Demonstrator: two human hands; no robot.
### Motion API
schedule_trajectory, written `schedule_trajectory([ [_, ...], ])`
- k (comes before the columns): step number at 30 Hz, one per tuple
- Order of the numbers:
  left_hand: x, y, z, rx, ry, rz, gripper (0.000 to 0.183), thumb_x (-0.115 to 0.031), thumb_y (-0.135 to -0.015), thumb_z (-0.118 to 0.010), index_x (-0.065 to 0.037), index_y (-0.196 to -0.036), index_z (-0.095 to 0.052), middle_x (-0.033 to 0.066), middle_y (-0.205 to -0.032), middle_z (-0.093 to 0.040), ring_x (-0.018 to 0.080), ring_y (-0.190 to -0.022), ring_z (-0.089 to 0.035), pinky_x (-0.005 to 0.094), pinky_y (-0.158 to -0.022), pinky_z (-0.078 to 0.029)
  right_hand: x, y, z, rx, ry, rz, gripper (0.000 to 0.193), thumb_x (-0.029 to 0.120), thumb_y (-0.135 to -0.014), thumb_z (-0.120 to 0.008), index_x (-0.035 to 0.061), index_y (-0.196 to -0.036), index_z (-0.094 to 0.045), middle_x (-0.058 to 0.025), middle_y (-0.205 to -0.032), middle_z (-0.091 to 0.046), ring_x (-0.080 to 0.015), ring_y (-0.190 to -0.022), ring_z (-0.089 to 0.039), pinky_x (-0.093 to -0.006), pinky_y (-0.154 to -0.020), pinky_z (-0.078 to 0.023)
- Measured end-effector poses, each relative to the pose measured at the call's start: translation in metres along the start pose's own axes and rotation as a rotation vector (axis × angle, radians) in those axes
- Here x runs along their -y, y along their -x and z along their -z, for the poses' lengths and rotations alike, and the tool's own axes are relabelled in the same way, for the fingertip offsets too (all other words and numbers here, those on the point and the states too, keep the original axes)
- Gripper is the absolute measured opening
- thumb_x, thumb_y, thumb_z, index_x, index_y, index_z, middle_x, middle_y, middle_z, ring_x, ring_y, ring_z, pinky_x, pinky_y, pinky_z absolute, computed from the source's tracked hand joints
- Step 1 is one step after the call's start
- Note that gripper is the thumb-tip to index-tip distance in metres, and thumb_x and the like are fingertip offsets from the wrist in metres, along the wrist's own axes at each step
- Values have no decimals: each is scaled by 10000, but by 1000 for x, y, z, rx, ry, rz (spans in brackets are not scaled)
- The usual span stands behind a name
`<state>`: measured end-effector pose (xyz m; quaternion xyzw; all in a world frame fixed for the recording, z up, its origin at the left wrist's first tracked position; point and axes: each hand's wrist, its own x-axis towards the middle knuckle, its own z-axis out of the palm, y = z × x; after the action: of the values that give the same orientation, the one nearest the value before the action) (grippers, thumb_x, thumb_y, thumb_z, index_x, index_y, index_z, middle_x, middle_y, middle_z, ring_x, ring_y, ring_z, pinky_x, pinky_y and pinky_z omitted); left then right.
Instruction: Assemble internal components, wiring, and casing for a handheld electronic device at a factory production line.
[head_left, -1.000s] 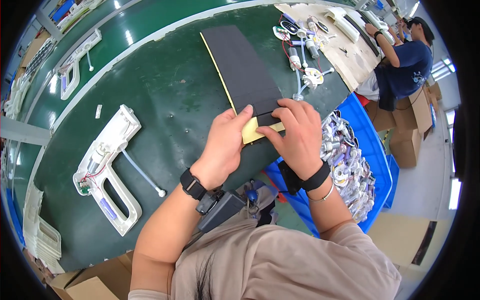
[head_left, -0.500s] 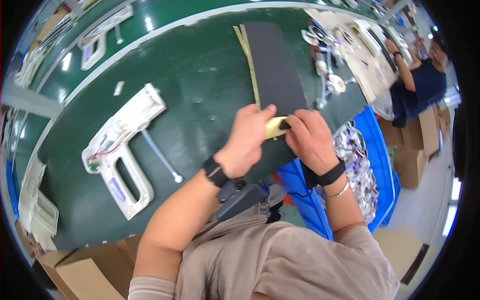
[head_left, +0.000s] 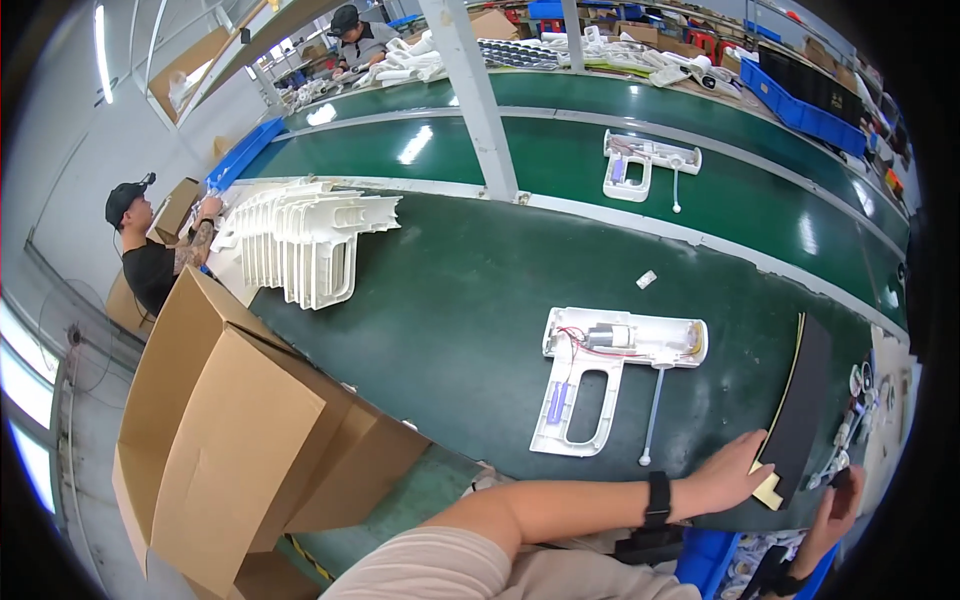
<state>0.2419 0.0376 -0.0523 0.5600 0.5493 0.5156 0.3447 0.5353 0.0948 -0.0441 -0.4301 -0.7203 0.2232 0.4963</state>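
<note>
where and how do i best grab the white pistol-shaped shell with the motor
Probably by the right bar of its looped handle, from the person's side: it points that way, the loop's opening leaves room for fingers, and the purple cylinder lies along the left.

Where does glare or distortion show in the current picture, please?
Head view: glare spots the green belt, none obvious on the black sheet; the windows look washed out; same view: the pale rail bows and the corners go black.

Signs, labels, numbers — none readable
</note>
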Motion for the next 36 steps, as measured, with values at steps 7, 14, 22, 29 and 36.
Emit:
schedule_trajectory([
  [7,-34,34,157,205,-319,-482,367,-209,-830,-643,4,-1111,-541,169,-1056,-603,345,-982,-579,419,-854,-459,163,-57,-84,259,298,286,391,-37,-743,-538,-45,-1134,-553,-171,-1193,-475,-293,-1095,-480,-355,-1002,-320],
  [14,-14,86,248,-60,-922,-246,516,-183,-711,-735,0,-1158,-553,178,-1216,-532,368,-1137,-491,483,-952,-394,215,-119,-259,678,23,520,318,7,-764,-648,32,-1074,-582,-127,-955,-571,-303,-910,-564,-355,-789,-462],
  [22,37,92,240,16,-849,-237,577,-260,-700,-756,-6,-1177,-554,174,-1284,-495,360,-1225,-444,493,-958,-396,185,-118,-344,860,110,540,234,45,-783,-644,50,-1015,-615,-105,-965,-583,-303,-925,-561,-386,-821,-464],
  [29,42,92,239,-9,-772,-238,564,-268,-710,-755,0,-1166,-562,169,-1273,-511,371,-1219,-465,456,-948,-434,189,-118,-372,933,95,582,243,38,-776,-649,66,-1017,-630,-73,-984,-586,-285,-951,-550,-378,-831,-454],
  [36,32,88,240,-7,-770,-242,537,-262,-722,-747,-4,-1156,-567,170,-1260,-518,379,-1201,-481,446,-938,-449,175,-117,-376,848,268,776,163,86,-775,-623,94,-926,-564,-72,-894,-536,-282,-828,-538,-380,-709,-455],
])
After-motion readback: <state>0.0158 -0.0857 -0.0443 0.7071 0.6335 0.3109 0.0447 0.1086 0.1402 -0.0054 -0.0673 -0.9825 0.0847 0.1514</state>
